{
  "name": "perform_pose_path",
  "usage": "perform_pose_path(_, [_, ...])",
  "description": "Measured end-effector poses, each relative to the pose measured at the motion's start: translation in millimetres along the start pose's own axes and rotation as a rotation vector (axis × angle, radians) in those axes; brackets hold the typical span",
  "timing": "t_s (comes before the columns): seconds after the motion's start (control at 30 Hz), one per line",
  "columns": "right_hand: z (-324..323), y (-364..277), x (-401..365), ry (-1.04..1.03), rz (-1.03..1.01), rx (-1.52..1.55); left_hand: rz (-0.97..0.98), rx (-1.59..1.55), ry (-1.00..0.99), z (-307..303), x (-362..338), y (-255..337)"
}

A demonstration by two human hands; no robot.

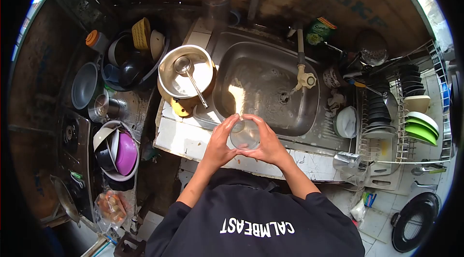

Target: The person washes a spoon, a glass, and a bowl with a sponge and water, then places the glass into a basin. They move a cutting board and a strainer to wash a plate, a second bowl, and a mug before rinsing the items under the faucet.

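Note:
A clear, round drinking glass (245, 136) is held at the sink's front edge, between my two hands. My left hand (220, 142) curves around its left side and my right hand (268, 145) around its right, fingertips close together at the far side and thumbs at the near side. Beyond the hands lies the stainless steel sink (261, 71), wet inside. A cream faucet (306, 80) hangs over its right part. To the left, a metal pot (169, 80) with a ladle (192, 80) in it stands on the counter.
At right, a dish rack (398, 131) holds several plates and bowls; glass jars (350, 162) stand on the counter's front corner. At left are a basin of bowls (137, 160), a black tub (162, 58) and a stove (72, 133). A green pouch (320, 30) sits behind the sink.

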State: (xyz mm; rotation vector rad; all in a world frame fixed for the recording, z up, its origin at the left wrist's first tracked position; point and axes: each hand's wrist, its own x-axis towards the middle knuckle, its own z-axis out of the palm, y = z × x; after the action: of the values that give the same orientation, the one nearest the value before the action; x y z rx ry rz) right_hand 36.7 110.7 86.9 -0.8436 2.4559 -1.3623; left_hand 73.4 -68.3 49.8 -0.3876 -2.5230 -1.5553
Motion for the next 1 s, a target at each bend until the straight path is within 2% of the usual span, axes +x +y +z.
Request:
perform_pose_path(0.03, [-5.7, 8.1, -3.2, 0.070, 0.093, -0.038, 0.023, -0.031, -0.104, 4.0, 16.2, -0.5])
perform_pose_path(0.1, [-12.7, 34.2, -8.7, 0.159, 0.200, -0.075, -0.007, 0.060, -0.143, 22.2, 36.6, 1.2])
perform_pose_path(0.17, [-22.7, 80.3, -6.0, 0.416, 0.384, -0.159, 0.022, 0.067, -0.211, 33.6, 47.7, 3.1])
perform_pose_path(0.3, [-50.1, 172.4, -5.8, 0.402, 0.535, -0.233, -0.003, 0.044, -0.283, 44.8, 53.5, 5.2])
perform_pose_path(0.37, [-61.7, 201.2, -2.4, 0.451, 0.646, -0.072, -0.029, 0.051, -0.262, 51.1, 48.8, -4.7])
perform_pose_path(0.4, [-70.9, 197.7, 1.9, 0.533, 0.670, -0.209, -0.024, 0.069, -0.259, 52.2, 46.7, -8.2])
perform_pose_path(0.53, [-86.6, 217.7, 8.3, 0.395, 0.622, -0.272, -0.080, 0.039, -0.239, 48.0, 38.3, -18.4])
perform_pose_path(0.6, [-94.4, 226.2, 12.1, 0.567, 0.515, -0.223, -0.149, -0.024, -0.256, 43.4, 35.7, -19.3])
perform_pose_path(0.63, [-96.5, 221.4, 13.2, 0.556, 0.510, -0.220, -0.157, -0.022, -0.248, 42.9, 33.0, -20.5])
perform_pose_path(0.7, [-100.7, 208.7, 17.8, 0.344, 0.555, -0.256, -0.150, 0.009, -0.217, 40.9, 29.6, -23.9])
perform_pose_path(0.73, [-100.1, 211.1, 17.9, 0.335, 0.547, -0.251, -0.144, -0.001, -0.207, 40.5, 28.4, -23.9])
perform_pose_path(0.83, [-104.2, 215.6, 22.8, 0.403, 0.460, -0.384, -0.205, -0.077, -0.242, 37.2, 24.9, -20.4])
perform_pose_path(0.9, [-101.0, 219.7, 23.2, 0.370, 0.502, -0.383, -0.207, -0.055, -0.230, 37.0, 21.9, -20.6])
perform_pose_path(1.0, [-103.8, 233.9, 20.2, 0.501, 0.326, -0.410, -0.188, -0.066, -0.226, 37.0, 18.4, -17.3])
